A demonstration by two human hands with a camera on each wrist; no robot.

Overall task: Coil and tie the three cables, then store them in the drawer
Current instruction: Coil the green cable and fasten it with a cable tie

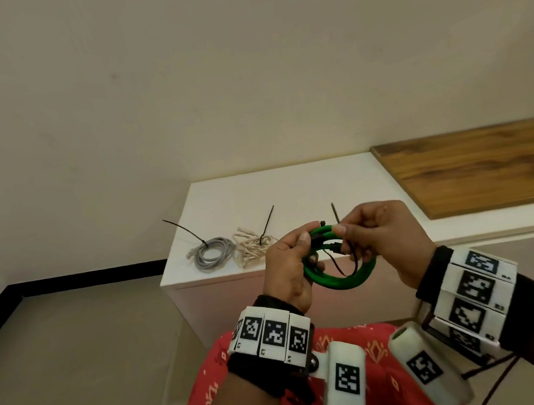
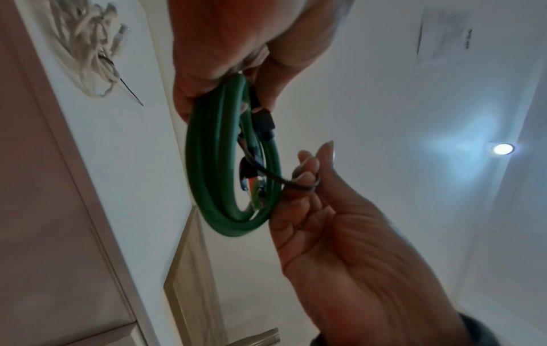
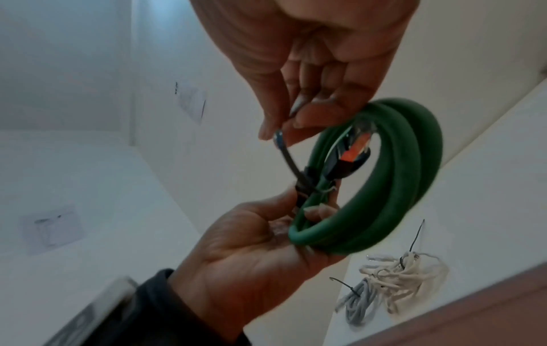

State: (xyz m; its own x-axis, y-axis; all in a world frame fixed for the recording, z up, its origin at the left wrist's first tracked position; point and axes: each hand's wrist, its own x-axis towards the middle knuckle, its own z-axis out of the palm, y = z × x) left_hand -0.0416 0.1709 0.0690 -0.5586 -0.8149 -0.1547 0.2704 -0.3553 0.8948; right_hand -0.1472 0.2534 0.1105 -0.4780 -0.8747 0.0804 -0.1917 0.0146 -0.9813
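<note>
I see a white cabinet (image 1: 290, 185) against the far wall, with a wooden top (image 1: 482, 166) adjoining it on the right. Both my forearms reach forward over my lap, wrists wrapped in bands of black-and-white square markers whose small printed codes I cannot read. My left hand (image 1: 286, 269) is held up before the cabinet's near edge, fingers and thumb curled round the left side of the coiled green cable (image 1: 339, 278), which stands on edge between the two hands. My right hand (image 1: 385, 236) is just right of the coil, fingertips pinching the black zip tie (image 3: 288, 159) that runs from the coil's inner strands. On the cabinet top, far left of my hands, lie the grey cable (image 1: 212, 253) and, touching it on its right, the cream cable (image 1: 253, 246), each bundled with a black tie sticking up. A paper on the wall carries writing too blurred to read.
</note>
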